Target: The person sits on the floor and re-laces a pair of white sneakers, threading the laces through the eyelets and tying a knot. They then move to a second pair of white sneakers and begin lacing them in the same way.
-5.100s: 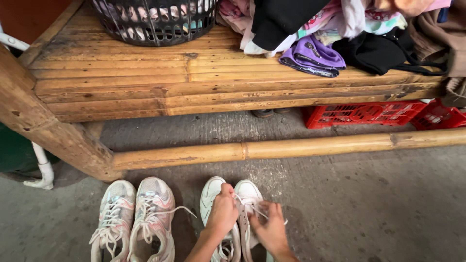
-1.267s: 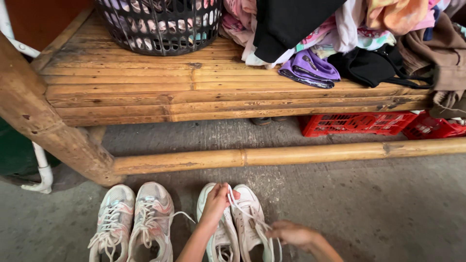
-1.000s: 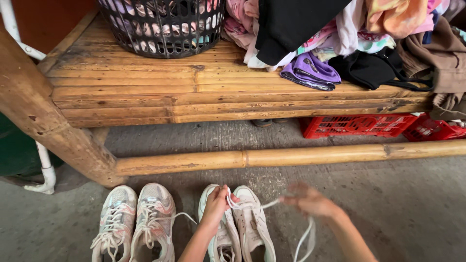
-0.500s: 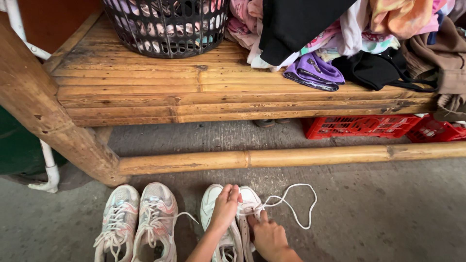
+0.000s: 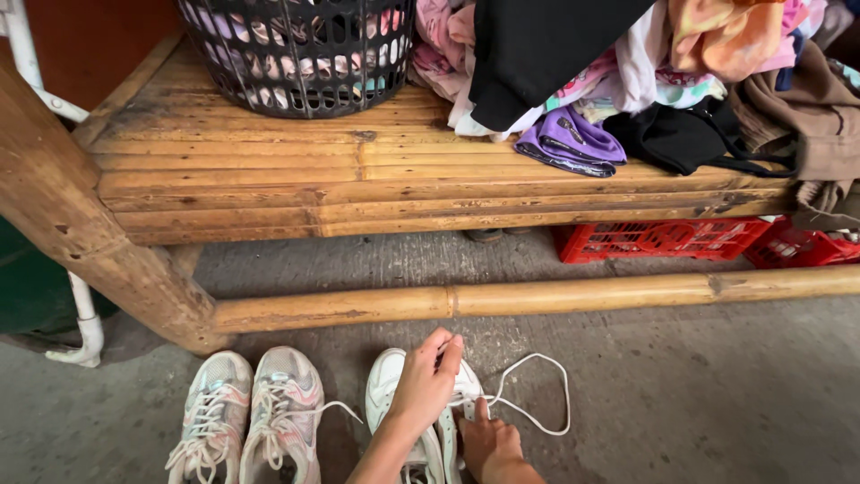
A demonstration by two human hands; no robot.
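Two white sneakers (image 5: 387,384) stand side by side on the concrete floor at the bottom centre. My left hand (image 5: 425,384) rests over the toe of the right-hand sneaker, fingers pinching its white shoelace (image 5: 536,394). My right hand (image 5: 486,442) is just below, one finger pressed on the lace at the eyelets. The lace runs out in a loose loop onto the floor to the right. A second pair of pink-and-white sneakers (image 5: 253,417) sits to the left, laced, one lace trailing.
A bamboo bench (image 5: 358,170) stands ahead with a thick bamboo rail (image 5: 537,291) low across the front. On it are a dark mesh basket (image 5: 296,49) of clothes and a heap of garments (image 5: 645,72). Red crates (image 5: 663,237) sit underneath. A white pipe (image 5: 85,314) runs at left.
My right hand swept the lace out to the right, then came back to the sneaker's eyelets. The lace now lies in a loop on the floor. My left hand stayed on the toe.
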